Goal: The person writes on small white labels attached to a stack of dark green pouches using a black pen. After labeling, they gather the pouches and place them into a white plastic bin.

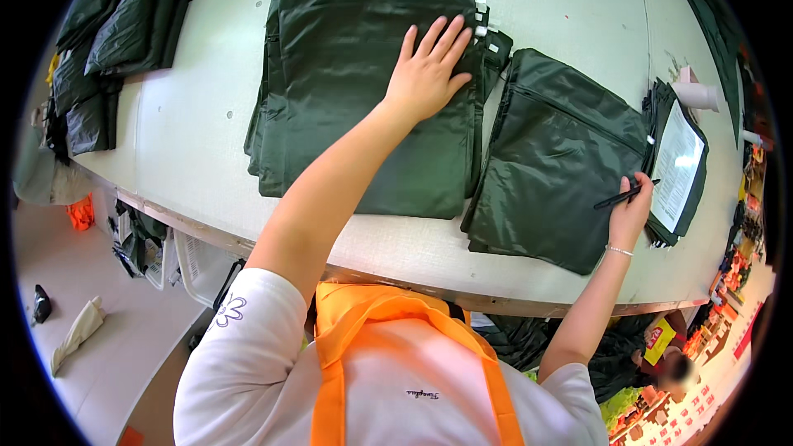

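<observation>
My left hand (pixel 429 70) lies flat, fingers spread, on the upper right of a large stack of dark green folded fabric pieces (pixel 330 74). White tags stick out along that stack's right edge. To the right lies a smaller stack of dark green folded fabric (pixel 562 149), its top piece crossed by a seam. My right hand (pixel 632 208) is closed around a black pen (pixel 610 200) over this stack's right edge. Just beyond the fingers, a printed white sheet (pixel 679 167) rests on a narrow dark fabric bundle (pixel 661 107).
The pale table (pixel 198 149) curves round in front of me. Dark padded pieces (pixel 132 29) are piled at its far left. A white cylinder (pixel 698 95) stands near the sheet. Below the table's left edge are a white basket (pixel 202 268) and an orange item (pixel 81 213).
</observation>
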Available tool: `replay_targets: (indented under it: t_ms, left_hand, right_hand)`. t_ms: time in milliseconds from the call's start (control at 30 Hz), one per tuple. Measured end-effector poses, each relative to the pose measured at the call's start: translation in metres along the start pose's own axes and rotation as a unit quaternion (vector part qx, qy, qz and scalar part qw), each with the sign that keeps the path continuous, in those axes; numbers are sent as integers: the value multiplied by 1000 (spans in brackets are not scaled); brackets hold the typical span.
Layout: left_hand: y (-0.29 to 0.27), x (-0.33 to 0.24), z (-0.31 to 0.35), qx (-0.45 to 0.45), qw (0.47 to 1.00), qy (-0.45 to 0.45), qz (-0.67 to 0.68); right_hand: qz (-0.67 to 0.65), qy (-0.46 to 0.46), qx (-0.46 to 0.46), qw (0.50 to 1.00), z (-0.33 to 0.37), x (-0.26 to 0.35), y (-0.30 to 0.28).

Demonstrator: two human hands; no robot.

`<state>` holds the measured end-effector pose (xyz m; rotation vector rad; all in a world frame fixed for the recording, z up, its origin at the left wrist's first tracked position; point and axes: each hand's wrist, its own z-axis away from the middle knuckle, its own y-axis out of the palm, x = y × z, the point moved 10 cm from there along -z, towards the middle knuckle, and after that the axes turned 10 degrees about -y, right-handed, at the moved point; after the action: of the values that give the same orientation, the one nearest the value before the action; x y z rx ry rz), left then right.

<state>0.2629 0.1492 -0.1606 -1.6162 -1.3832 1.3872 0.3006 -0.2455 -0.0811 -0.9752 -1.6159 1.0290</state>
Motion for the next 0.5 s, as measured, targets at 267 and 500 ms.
replay_targets:
  t_ms: [267, 500]
  left_hand:
    - [-20, 32, 118, 141, 986, -88, -15]
    - [-40, 34, 113, 87, 993, -81, -14]
  right_hand:
    - [-348, -30, -37, 936, 25, 144, 83]
    - [-511, -6, 51, 858, 40, 259, 180]
